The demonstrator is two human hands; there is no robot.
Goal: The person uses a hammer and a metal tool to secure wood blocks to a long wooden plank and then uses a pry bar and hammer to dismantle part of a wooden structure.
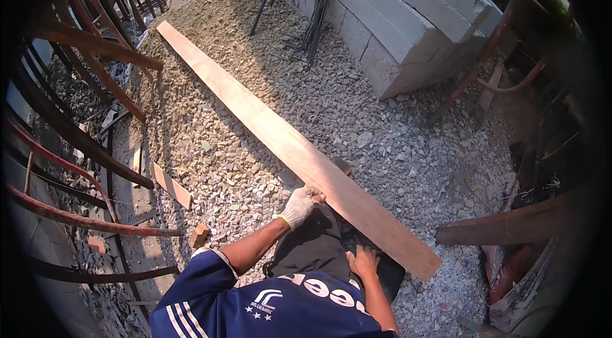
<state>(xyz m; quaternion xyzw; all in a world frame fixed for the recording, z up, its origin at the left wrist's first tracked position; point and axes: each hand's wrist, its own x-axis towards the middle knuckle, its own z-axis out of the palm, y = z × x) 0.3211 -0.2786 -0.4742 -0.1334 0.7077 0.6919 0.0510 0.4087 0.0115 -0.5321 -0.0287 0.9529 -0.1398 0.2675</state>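
Observation:
A long, flat wooden plank (280,131) lies slantwise in front of me, from the gravel at the far left to beside my knees at the near right. My left hand (299,206), in a pale knitted work glove, pinches the plank's near edge around its middle. My right hand (364,263) is bare and lies on my dark trouser leg, close to the plank's near end but apart from it. Its fingers look stretched out, with nothing visible in them. A small dark block (342,166) shows partly from behind the plank's far edge.
Grey gravel (395,140) covers the ground. Stacked white blocks (382,13) stand at the far right, with thin metal rods (322,16) leaning on them. Rusty metal tubes (83,228) crowd the left. A thick timber (503,226) juts in from the right. Wood offcuts (171,185) lie left.

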